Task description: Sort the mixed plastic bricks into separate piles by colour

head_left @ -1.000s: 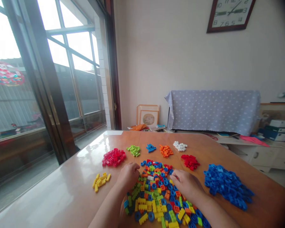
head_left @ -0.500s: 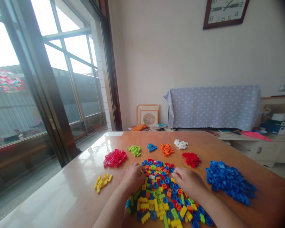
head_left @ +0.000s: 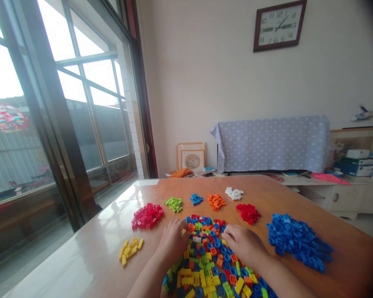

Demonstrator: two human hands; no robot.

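A mixed heap of small toy building bricks point(head_left: 205, 265) in yellow, green, blue, red and orange lies on the table between my forearms. At its left edge is my left hand point(head_left: 174, 236), fingers curled down; a small yellowish piece shows by the fingertips, but its hold is hidden. My right hand point(head_left: 241, 243) rests along the right edge, thumb and fingers bent together over the bricks. What they grip, if anything, cannot be made out. Round blue pieces point(head_left: 226, 265) are scattered through the heap.
Single-colour piles ring the heap: yellow point(head_left: 130, 249), pinkish red point(head_left: 147, 216), lime green point(head_left: 173, 204), small blue point(head_left: 196, 199), orange point(head_left: 216, 201), white point(head_left: 234, 193), red point(head_left: 248, 213), and a large blue pile point(head_left: 298, 240). All sit on the glossy wooden table point(head_left: 90, 256).
The camera view has tilted up slightly, so the table appears lower and more of the clock shows. Both hands stay at the heap's edges with little visible change.
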